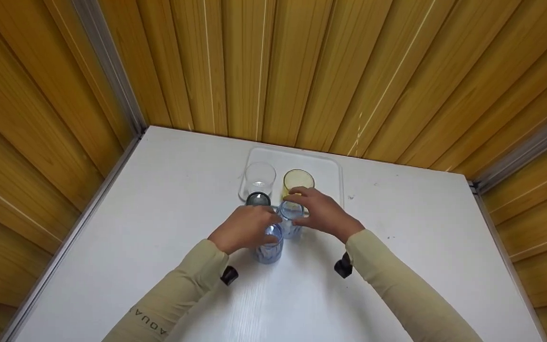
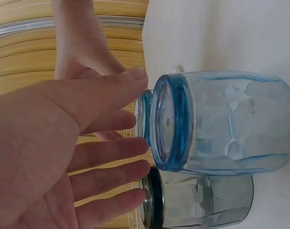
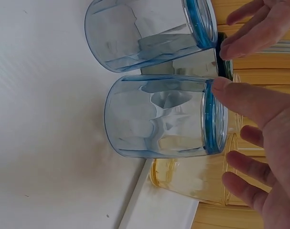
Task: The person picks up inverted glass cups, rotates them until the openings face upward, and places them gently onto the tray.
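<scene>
Two blue-tinted glasses stand upside down on the white table, thick bases facing up. My left hand (image 1: 245,228) is over the nearer blue glass (image 2: 235,124), fingers spread and thumb tip close to its base edge. Behind that glass is a dark grey glass (image 2: 207,200), also bottom up, partly covered by the left hand in the head view. My right hand (image 1: 323,213) is at the farther blue glass (image 3: 159,119), its thumb tip right at the base edge and its other fingers loosely bent beyond it. Neither hand grips a glass.
A white tray (image 1: 321,164) lies at the back of the table (image 1: 183,190). On it a clear glass (image 1: 260,172) stands at left and a yellow glass (image 1: 298,178), mouth up, at right. Wood-panelled walls (image 1: 283,71) enclose the table's back and sides.
</scene>
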The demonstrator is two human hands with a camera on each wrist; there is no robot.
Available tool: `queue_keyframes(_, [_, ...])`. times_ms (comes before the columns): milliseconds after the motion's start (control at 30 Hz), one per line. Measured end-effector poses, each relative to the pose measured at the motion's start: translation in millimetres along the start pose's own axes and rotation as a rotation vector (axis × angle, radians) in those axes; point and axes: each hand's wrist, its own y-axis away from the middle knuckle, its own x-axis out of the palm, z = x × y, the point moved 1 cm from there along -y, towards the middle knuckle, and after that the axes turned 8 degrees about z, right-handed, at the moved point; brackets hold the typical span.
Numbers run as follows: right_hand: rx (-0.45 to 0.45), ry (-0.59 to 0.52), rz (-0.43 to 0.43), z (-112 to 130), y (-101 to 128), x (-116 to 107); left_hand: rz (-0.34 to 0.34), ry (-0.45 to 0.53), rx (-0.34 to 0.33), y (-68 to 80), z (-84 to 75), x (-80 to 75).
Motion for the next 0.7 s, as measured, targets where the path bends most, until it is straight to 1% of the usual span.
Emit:
queue_keyframes(167, [0.021, 0.090, 0.052, 7.4, -3.8, 3.7, -0.034, -0.025, 0.013, 3.9, 3.2, 0.2])
queue_keyframes(267, [0.021, 0.146, 0.061, 11.0, -6.1, 6.2, -0.040, -0.022, 0.011, 5.2, 4.2, 0.1])
queue_keyframes(400, [0.015, 0.217, 0.052, 15.0, -8.1, 9.0, -0.041, -0.008, 0.006, 6.1, 4.4, -0.3])
queue_keyframes(567, [-0.028, 0.299, 0.012, 19.6, -9.7, 10.5, -0.041, -0.007, -0.005, 7.7, 4.8, 0.4])
queue_keyframes(633, [-0.040, 0.318, 0.003, 20.7, -10.2, 11.7, -0.041, -0.004, -0.006, 8.1, 5.1, 0.6])
queue_keyframes(700, [-0.031, 0.313, 0.014, 21.4, -10.9, 13.1, -0.046, -0.002, -0.001, 8.4, 5.2, 0.7])
